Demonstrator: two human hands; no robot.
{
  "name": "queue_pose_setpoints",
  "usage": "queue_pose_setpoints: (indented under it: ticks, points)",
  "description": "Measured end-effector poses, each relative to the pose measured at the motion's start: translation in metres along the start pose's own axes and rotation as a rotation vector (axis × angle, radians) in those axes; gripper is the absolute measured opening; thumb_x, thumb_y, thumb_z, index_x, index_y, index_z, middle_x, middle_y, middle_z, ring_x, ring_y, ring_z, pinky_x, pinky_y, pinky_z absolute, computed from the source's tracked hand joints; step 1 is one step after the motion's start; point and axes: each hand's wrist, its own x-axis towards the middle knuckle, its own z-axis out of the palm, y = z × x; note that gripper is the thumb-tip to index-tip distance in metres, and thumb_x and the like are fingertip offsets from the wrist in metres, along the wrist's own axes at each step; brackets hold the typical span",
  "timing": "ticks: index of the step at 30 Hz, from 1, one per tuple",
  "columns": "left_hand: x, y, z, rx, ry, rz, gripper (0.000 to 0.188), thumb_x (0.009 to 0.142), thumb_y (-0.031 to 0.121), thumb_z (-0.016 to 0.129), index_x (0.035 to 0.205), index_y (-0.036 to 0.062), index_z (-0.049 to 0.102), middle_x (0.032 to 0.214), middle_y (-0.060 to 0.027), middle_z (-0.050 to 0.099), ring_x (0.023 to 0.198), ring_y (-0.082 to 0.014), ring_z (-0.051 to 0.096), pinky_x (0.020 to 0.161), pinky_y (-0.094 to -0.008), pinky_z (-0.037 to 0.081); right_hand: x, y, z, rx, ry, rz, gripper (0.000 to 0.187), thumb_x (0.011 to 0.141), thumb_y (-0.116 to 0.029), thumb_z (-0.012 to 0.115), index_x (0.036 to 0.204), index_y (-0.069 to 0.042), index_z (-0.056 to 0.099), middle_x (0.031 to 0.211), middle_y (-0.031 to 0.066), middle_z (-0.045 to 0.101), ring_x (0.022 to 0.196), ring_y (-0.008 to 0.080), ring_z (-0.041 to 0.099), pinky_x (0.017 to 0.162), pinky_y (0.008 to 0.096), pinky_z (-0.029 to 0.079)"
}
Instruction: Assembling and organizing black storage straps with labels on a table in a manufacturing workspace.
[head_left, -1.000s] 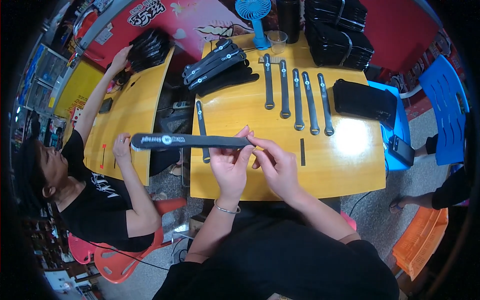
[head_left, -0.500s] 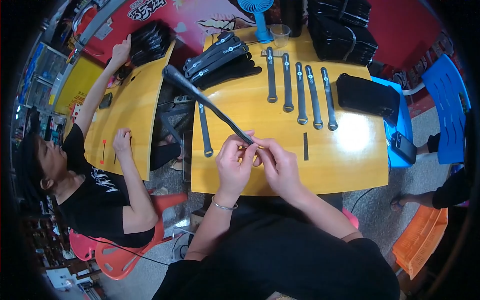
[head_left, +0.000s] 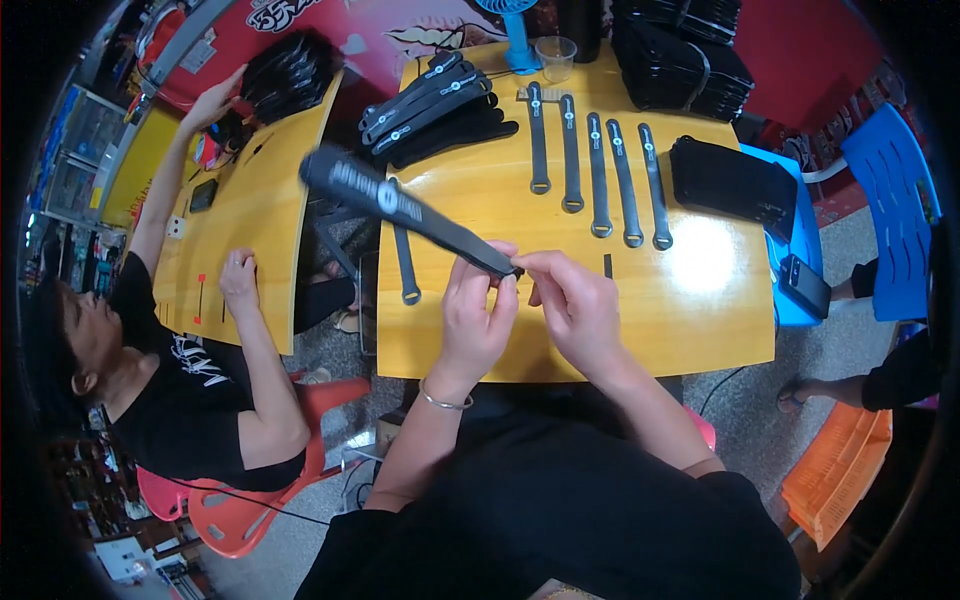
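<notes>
Strap (head_left: pixel 428 223) is held above the near left part of the bench (head_left: pixel 415 340), its near end pinched between thumb and fingers of the left hand (head_left: pixel 478 325). The fingertips of the right hand (head_left: pixel 580 305) are placed at the same end, just beside the left; whether a grip is applied by them cannot be told. The free end is pointed far and left, partly covering a single strap (head_left: pixel 405 265). Five straps (head_left: pixel 600 180) are laid side by side toward the far right; a dark strip (head_left: pixel 608 264) is partly hidden by the right hand. At far left, a pile (head_left: pixel 430 105) is stacked. A black case (head_left: pixel 730 180) is set at the right edge.
</notes>
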Motion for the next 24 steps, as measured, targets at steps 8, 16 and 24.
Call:
queue_pose_setpoints:
  ticks: [8,16,24]
  points:
    - [-0.019,-0.009,-0.005,-0.654,-0.074,-0.375,0.018,0.092,0.006,0.044,0.108,-0.0013,0.049,0.100,-0.0060,0.052,0.083,-0.0107,0.051,0.077,-0.0245,0.044,-0.002,-0.011,-0.016,0.203,-0.175,0.183,0.020,0.080,0.000,0.063,0.101,-0.002,0.064,0.073,0.0044,0.062,0.056,0.0065,0.055,0.048,0.0184,0.038]
    - [-0.021,-0.006,0.000,-0.701,-0.082,-0.312,0.018,0.093,0.006,0.044,0.109,-0.0005,0.048,0.099,-0.0050,0.051,0.086,-0.0096,0.050,0.078,-0.0229,0.042,-0.014,0.013,-0.001,0.362,-0.089,0.122,0.020,0.079,0.001,0.065,0.098,-0.002,0.065,0.085,0.0017,0.052,0.064,0.0042,0.045,0.052,0.0175,0.031]
    - [-0.015,-0.002,-0.012,-0.606,-0.254,-0.303,0.013,0.090,0.004,0.049,0.102,-0.0005,0.051,0.095,-0.0055,0.051,0.080,-0.0104,0.051,0.072,-0.0228,0.044,-0.010,0.001,-0.005,0.485,-0.055,0.161,0.004,0.083,0.005,0.057,0.085,0.001,0.059,0.095,0.0061,0.048,0.075,0.0095,0.050,0.066,0.0191,0.041]
